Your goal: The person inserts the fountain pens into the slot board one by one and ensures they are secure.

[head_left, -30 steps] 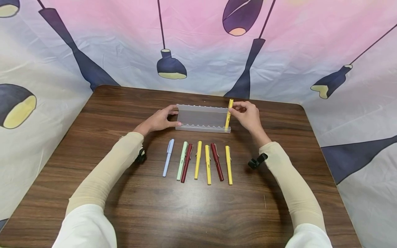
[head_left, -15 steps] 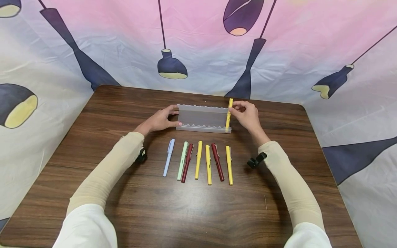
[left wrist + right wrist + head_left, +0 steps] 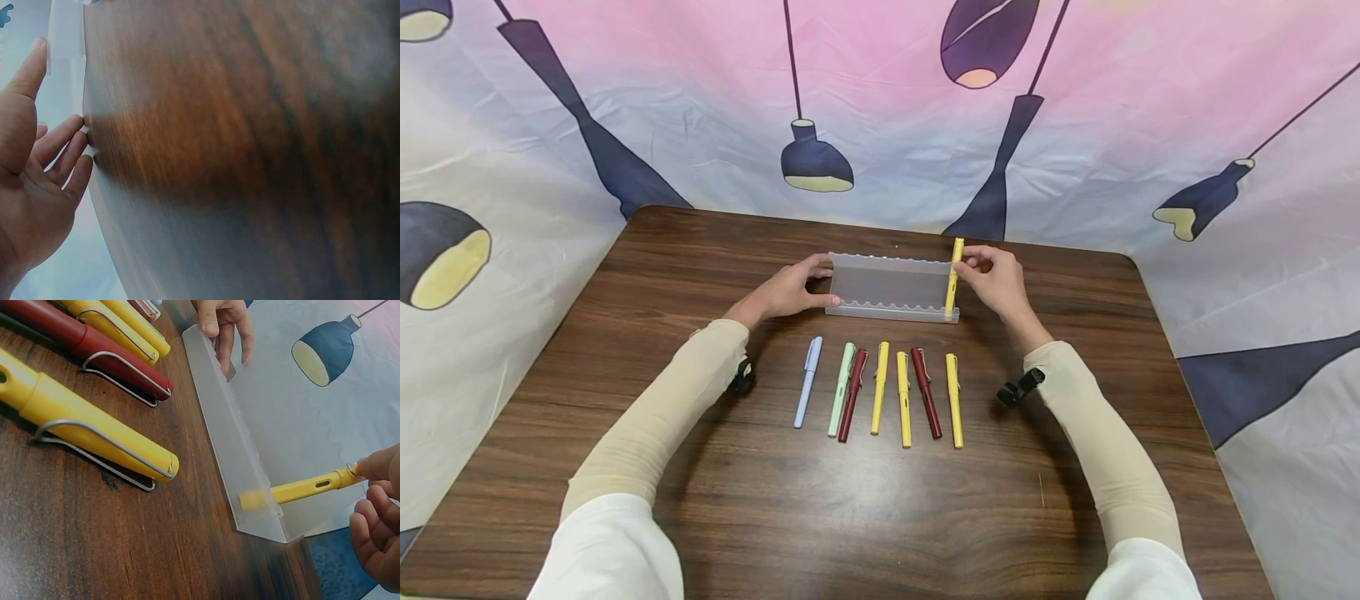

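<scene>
A frosted clear pen rack (image 3: 891, 287) with scalloped edges stands toward the back of the table. My left hand (image 3: 786, 287) holds its left end, thumb at the front lip and fingers toward the back; the left wrist view shows the fingertips (image 3: 80, 122) down at the tabletop. At the rack's right end, my right hand (image 3: 996, 279) pinches a yellow pen (image 3: 955, 279) near its upper part between thumb and fingers. The pen leans back in the rack, and the right wrist view shows its lower end (image 3: 253, 500) behind the front lip.
In front of the rack lies a row of capped pens: a light blue pen (image 3: 808, 383), a green pen (image 3: 841, 390), dark red pens (image 3: 852, 396) and several yellow ones (image 3: 953, 400). A printed cloth (image 3: 880, 108) hangs behind the wooden table (image 3: 880, 517).
</scene>
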Tool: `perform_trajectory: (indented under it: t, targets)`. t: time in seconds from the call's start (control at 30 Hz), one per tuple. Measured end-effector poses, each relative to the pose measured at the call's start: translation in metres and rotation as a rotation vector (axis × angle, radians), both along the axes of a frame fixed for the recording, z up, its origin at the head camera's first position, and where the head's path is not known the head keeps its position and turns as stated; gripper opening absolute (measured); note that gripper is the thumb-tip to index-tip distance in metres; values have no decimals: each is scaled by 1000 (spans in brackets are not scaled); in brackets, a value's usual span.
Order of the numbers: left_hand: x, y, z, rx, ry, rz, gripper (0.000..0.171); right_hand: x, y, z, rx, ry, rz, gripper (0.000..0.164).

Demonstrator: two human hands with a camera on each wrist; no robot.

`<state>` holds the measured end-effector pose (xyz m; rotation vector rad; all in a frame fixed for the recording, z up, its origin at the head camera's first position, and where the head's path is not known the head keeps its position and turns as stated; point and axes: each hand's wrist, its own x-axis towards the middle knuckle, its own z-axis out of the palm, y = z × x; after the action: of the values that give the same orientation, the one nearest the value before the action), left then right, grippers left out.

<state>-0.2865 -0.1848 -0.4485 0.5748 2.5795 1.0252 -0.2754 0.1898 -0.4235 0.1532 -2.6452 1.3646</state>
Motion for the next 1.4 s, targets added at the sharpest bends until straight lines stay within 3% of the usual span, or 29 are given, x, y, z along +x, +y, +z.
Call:
perform_trajectory:
  t: [0.3,0.5,1.07,1.4]
  targets:
    - [1,1,1,0,0,1,93,3,5,0,5,14,-10,30]
    - [0,0,-2,3,5,-2,93,12,10,9,-9,28,6,31]
    - [1,-1,-2,-4,-11,-1,93,56,14,46,4,140,106,30]
    - [0,1,1,-16,-5,1,94,83,10,43,20,116,145,29]
